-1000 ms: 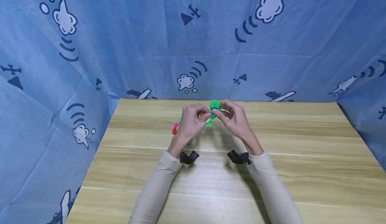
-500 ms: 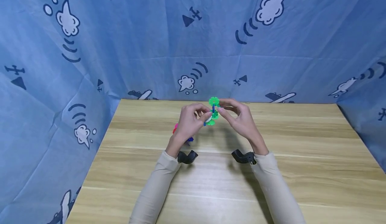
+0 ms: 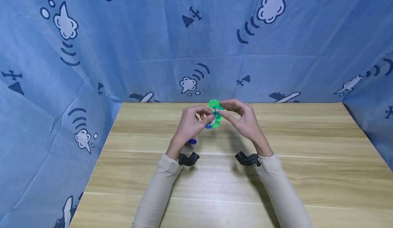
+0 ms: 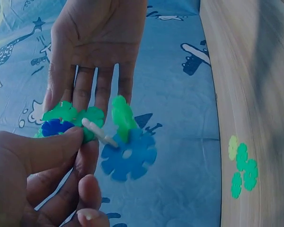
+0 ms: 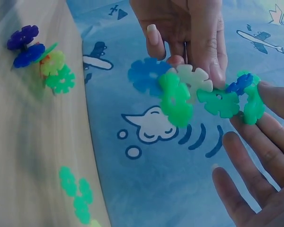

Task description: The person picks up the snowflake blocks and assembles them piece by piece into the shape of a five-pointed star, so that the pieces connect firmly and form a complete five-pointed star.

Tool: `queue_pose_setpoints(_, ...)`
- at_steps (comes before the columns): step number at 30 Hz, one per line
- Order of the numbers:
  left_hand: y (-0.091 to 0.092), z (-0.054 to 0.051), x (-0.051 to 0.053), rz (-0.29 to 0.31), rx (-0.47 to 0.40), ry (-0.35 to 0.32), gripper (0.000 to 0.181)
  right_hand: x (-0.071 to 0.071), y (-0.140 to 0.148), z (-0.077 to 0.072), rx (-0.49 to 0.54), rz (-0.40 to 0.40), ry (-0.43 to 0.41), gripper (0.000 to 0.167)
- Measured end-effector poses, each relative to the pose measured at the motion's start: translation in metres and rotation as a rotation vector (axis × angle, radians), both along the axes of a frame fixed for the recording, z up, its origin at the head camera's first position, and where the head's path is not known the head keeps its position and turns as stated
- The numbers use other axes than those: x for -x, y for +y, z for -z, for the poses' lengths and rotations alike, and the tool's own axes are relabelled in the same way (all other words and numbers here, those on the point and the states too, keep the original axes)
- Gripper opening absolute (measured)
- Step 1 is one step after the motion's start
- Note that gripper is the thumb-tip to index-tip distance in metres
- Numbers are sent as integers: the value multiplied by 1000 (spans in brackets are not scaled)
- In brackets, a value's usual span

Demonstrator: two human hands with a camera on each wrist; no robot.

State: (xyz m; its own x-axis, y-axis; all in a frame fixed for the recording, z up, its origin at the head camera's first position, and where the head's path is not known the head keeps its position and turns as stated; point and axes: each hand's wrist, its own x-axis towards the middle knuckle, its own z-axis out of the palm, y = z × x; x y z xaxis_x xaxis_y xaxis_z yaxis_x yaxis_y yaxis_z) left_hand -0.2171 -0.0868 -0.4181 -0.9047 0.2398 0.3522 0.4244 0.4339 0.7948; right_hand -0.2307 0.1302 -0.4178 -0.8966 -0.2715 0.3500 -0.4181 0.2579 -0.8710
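You have a flower-disc chain (image 5: 217, 103) raised above the table (image 3: 307, 146), between your hands and toward the far edge. Your left hand (image 3: 189, 124) pinches it with thumb and forefinger, beside the white disc (image 5: 194, 78). Your right hand (image 3: 242, 119) keeps its fingers straight and spread, with the thumb against the green disc (image 5: 252, 108) at one end — a dark blue disc (image 5: 239, 84) slots in next to it. A sky-blue disc (image 5: 146, 74) and a bright green disc (image 5: 177, 100) sit at the other end, beyond your left fingertips.

On the table, just right of your left wrist, is a mixed cluster (image 3: 192, 141), mostly hidden from the head view; the right wrist view shows purple-blue, yellow and green in it. A separate green group (image 4: 250, 175) lies on the wood with a yellow disc (image 4: 233, 148) at its edge. You wear a black mount on each wrist, and a blue patterned cloth (image 3: 322, 33) hangs at the far side.
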Motion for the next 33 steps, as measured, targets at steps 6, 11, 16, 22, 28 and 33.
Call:
queue_pose_setpoints(6,-7,-3,0,-28,25,-15,26,1,0,0,32,2,10,32)
queue_pose_setpoints(11,-13,-6,1,-18,4,21,38,2,1,2,41,-10,13,32)
queue_pose_setpoints(16,-14,-4,2,27,8,33,35,2,-1,4,57,-57,-6,30)
queue_pose_setpoints(22,-10,0,3,15,14,62,33,0,-5,6,95,-105,-35,28)
queue_pose_setpoints(28,-8,1,3,-22,9,113,31,-2,-10,5,71,-99,-11,25)
queue_pose_setpoints(33,-7,2,4,-39,1,133,32,-2,-14,9,77,-156,-16,28)
